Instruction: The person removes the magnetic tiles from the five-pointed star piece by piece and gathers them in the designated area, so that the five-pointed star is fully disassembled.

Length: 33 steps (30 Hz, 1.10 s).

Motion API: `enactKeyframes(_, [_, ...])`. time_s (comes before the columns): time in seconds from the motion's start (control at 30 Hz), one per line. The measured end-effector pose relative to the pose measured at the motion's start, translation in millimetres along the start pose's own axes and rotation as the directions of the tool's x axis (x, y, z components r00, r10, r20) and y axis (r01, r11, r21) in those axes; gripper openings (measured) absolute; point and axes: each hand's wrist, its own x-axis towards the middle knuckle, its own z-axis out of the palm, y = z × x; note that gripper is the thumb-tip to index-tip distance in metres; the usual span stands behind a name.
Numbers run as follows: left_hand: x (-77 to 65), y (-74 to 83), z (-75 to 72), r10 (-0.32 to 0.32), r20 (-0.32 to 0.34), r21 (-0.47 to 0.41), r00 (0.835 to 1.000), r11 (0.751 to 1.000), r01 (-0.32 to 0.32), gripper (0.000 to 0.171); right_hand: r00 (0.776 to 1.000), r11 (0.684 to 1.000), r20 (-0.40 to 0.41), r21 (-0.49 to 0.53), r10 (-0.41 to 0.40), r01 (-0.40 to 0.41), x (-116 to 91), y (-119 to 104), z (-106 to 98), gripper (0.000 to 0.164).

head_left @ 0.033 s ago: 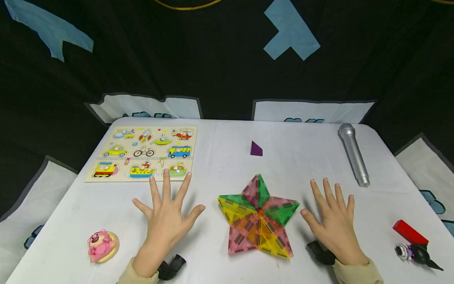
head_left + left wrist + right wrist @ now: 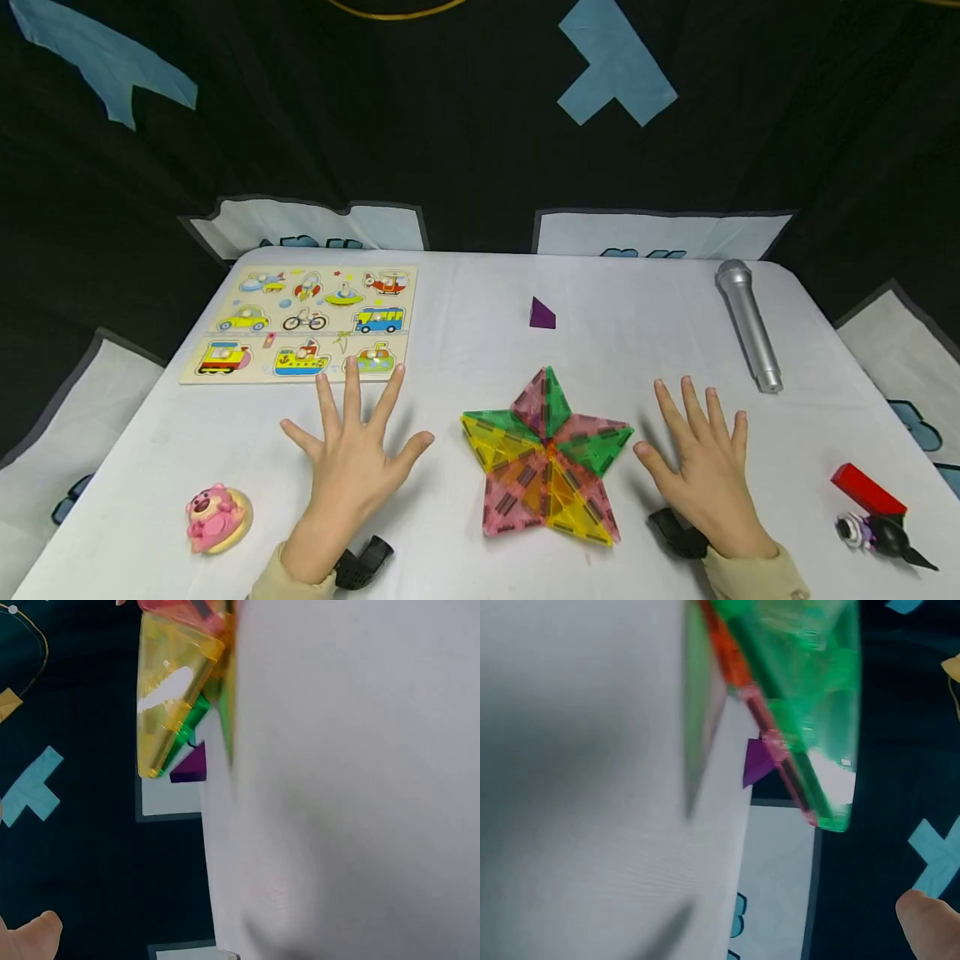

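Note:
In the head view, a star of see-through pink, green, yellow and orange magnetic tiles (image 2: 517,500) lies mid-table between both hands. My left hand (image 2: 356,467), to its left, has its fingers spread and holds nothing; its fingertips overlap the front edge of the picture puzzle board (image 2: 262,333) in this view. On the star's other side, my right hand (image 2: 708,479) is also spread and holds nothing, with the thumb close to a green point. Each wrist view shows part of the star, including a yellow tile (image 2: 165,697) and a green tile (image 2: 825,712), plus one thumb tip.
Behind the star stands a small purple block (image 2: 542,314). A silver toy microphone (image 2: 750,329) lies back right. Near the right edge are a red block (image 2: 868,490) and a small black-and-white toy (image 2: 881,537). A pink bear toy (image 2: 216,518) sits front left.

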Motion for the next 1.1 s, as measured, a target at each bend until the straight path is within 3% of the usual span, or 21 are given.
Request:
enactKeyframes(0.23, [-0.6, 0.1, 1.3, 0.016, 0.02, -0.013, 1.0, 1.0, -0.016, 0.082, 1.0, 0.999, -0.016, 0.039, -0.002, 0.003, 0.9, -3.3, -0.3, 0.076])
enactKeyframes(0.33, [-2.7, 4.9, 7.1, 0.066, 0.079, -0.133, 0.995, 0.989, -0.055, 0.089, 0.999, 0.986, 0.009, 0.164, 0.038, -0.039, 1.5, -6.1, -2.5, 0.069])
enactKeyframes(0.4, [-5.4, 11.3, 14.2, 0.127, 0.153, -0.285, 0.98, 0.955, -0.079, 0.094, 0.991, 0.942, 0.104, 0.318, 0.08, -0.11, 1.6, -8.7, -4.3, 0.06])
enactKeyframes(0.47, [-9.1, 19.1, 23.5, 0.198, 0.233, -0.427, 0.952, 0.9, -0.083, 0.098, 0.96, 0.866, 0.27, 0.458, 0.08, -0.201, 1.2, -11.6, -5.7, 0.052])
enactKeyframes(0.53, [-13.1, 27.1, 32.5, 0.26, 0.296, -0.515, 0.919, 0.854, -0.076, 0.1, 0.895, 0.771, 0.446, 0.566, 0.014, -0.294, 0.6, -14.0, -5.8, 0.047])
enactKeyframes(0.6, [-16.7, 33.7, 39.3, 0.296, 0.332, -0.541, 0.896, 0.837, -0.076, 0.105, 0.817, 0.686, 0.571, 0.627, -0.083, -0.368, -0.5, -15.8, -3.4, 0.047])
enactKeyframes(0.63, [-18.3, 36.3, 42.3, 0.303, 0.336, -0.545, 0.892, 0.835, -0.078, 0.106, 0.786, 0.656, 0.604, 0.648, -0.134, -0.387, -1.6, -16.2, -1.5, 0.049])
enactKeyframes(0.7, [-20.8, 40.2, 46.0, 0.302, 0.337, -0.558, 0.892, 0.827, -0.069, 0.109, 0.752, 0.591, 0.627, 0.691, -0.203, -0.416, -3.5, -16.7, 3.1, 0.052])
enactKeyframes(0.8, [-23.2, 42.5, 48.1, 0.281, 0.325, -0.57, 0.903, 0.82, -0.05, 0.11, 0.735, 0.524, 0.638, 0.718, -0.231, -0.458, -5.5, -17.1, 8.4, 0.056])
enactKeyframes(0.87, [-24.1, 43.1, 48.5, 0.276, 0.312, -0.568, 0.909, 0.821, -0.054, 0.108, 0.728, 0.495, 0.65, 0.717, -0.22, -0.491, -6.2, -17.9, 9.4, 0.058])
enactKeyframes(1.03, [-24.5, 44.4, 49.5, 0.275, 0.261, -0.551, 0.925, 0.829, -0.091, 0.105, 0.733, 0.494, 0.653, 0.71, -0.192, -0.502, -6.3, -21.0, 7.7, 0.059])
enactKeyframes(1.1, [-24.3, 45.1, 49.9, 0.274, 0.248, -0.552, 0.929, 0.828, -0.097, 0.105, 0.729, 0.472, 0.657, 0.713, -0.192, -0.518, -5.8, -22.1, 6.8, 0.058])
